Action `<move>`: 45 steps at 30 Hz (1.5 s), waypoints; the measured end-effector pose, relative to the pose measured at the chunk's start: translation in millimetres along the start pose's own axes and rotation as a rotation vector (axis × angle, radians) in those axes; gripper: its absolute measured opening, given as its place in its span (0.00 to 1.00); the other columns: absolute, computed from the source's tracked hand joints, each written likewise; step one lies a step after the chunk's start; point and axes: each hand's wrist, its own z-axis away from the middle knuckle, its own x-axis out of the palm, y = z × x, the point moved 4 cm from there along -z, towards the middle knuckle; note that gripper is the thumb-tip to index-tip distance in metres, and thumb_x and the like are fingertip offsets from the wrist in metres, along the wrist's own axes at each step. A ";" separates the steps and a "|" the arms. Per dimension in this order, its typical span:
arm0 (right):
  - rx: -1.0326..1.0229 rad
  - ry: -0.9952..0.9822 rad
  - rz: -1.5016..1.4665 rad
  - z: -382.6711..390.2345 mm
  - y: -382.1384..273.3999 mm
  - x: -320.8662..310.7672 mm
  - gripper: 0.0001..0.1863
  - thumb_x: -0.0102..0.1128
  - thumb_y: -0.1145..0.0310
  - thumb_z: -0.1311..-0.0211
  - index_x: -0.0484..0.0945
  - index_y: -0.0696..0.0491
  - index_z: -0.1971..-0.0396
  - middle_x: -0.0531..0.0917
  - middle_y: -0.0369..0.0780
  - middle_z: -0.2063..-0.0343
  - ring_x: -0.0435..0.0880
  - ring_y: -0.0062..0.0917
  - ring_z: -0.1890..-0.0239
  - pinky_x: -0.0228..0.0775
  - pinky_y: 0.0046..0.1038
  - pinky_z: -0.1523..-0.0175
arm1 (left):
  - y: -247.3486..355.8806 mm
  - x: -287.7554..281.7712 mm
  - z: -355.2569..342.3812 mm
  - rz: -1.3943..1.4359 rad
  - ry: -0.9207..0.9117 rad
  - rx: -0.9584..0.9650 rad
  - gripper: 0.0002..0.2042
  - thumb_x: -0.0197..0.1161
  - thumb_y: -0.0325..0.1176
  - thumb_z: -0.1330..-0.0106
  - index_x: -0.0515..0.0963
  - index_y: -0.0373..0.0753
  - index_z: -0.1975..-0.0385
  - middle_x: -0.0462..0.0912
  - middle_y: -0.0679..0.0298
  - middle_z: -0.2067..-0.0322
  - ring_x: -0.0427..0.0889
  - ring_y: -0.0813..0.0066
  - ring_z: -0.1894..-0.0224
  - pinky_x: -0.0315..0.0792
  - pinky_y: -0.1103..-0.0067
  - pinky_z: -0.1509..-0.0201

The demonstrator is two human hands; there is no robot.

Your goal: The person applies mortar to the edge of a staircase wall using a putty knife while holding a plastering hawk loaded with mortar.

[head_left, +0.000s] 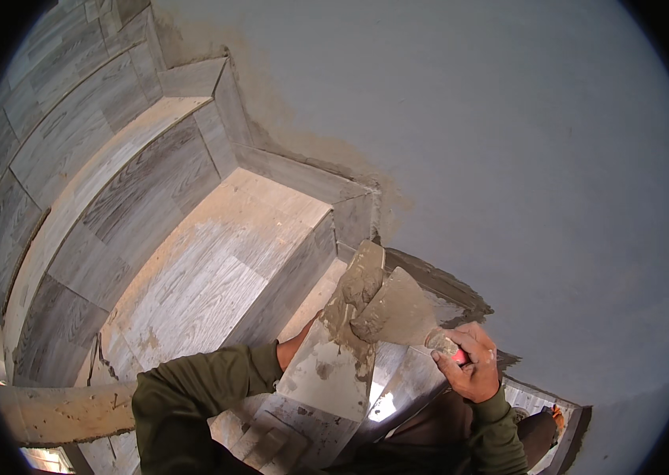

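Observation:
My left hand (295, 348), mostly hidden, supports a long narrow tile piece (322, 368) from behind; grey mortar (358, 297) coats its upper part. My right hand (469, 360) grips the red handle of a broad putty knife (394, 309), whose mortar-smeared blade lies against the mortar on the piece. Just beyond, a dark band of fresh mortar (453, 289) runs along the foot of the wall.
Curved stairs with grey wood-look tiles (152, 182) rise to the left, skirting tiles (287, 166) along their wall edge. A plain painted wall (540, 158) fills the right. A curved tan strip (57, 412) crosses the lower left.

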 end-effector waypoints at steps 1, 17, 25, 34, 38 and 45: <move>-0.002 0.002 0.001 1.8 -1.1 -0.2 0.15 0.66 0.73 0.56 0.79 0.57 0.64 0.76 0.42 0.73 0.77 0.30 0.73 0.69 0.28 0.69 | 11.9 12.9 -1.3 0.084 -0.080 -0.023 0.21 0.41 0.47 0.29 0.64 0.43 0.43 0.73 0.67 0.53 0.74 0.75 0.53 0.69 0.79 0.46; 0.787 -0.276 -0.448 -25.9 27.5 14.6 0.12 0.61 0.66 0.45 0.80 0.61 0.67 0.73 0.29 0.81 0.65 0.11 0.81 0.58 0.17 0.75 | 0.1 -1.3 -13.8 0.416 0.063 0.028 0.26 0.36 0.53 0.31 0.66 0.40 0.45 0.76 0.59 0.53 0.77 0.67 0.53 0.70 0.71 0.46; 0.725 -0.355 -0.270 -70.8 47.5 43.4 0.11 0.63 0.66 0.47 0.79 0.60 0.74 0.73 0.31 0.85 0.67 0.13 0.84 0.61 0.20 0.77 | 11.1 4.2 -17.3 0.462 -0.038 0.097 0.23 0.36 0.49 0.29 0.66 0.39 0.47 0.77 0.60 0.55 0.79 0.71 0.57 0.74 0.75 0.50; 0.674 -0.350 -0.138 -84.0 64.2 55.9 0.10 0.62 0.68 0.46 0.80 0.60 0.77 0.74 0.32 0.86 0.68 0.14 0.84 0.61 0.20 0.79 | 10.5 4.1 -15.1 0.489 -0.181 0.123 0.26 0.34 0.52 0.30 0.64 0.40 0.43 0.75 0.59 0.52 0.77 0.70 0.52 0.69 0.73 0.43; 0.729 -0.316 -0.116 -82.1 65.7 50.0 0.15 0.61 0.63 0.47 0.80 0.63 0.75 0.72 0.35 0.88 0.66 0.17 0.84 0.62 0.26 0.75 | -0.3 -17.6 -18.8 0.329 0.076 0.082 0.27 0.34 0.53 0.31 0.64 0.40 0.43 0.74 0.58 0.50 0.76 0.66 0.51 0.70 0.72 0.44; 0.700 -0.246 0.021 -59.2 47.8 22.0 0.16 0.60 0.61 0.48 0.80 0.62 0.77 0.71 0.41 0.90 0.67 0.22 0.85 0.63 0.30 0.74 | 12.7 2.3 -13.1 0.438 0.027 0.074 0.25 0.36 0.52 0.32 0.68 0.40 0.47 0.76 0.58 0.54 0.77 0.65 0.53 0.70 0.70 0.45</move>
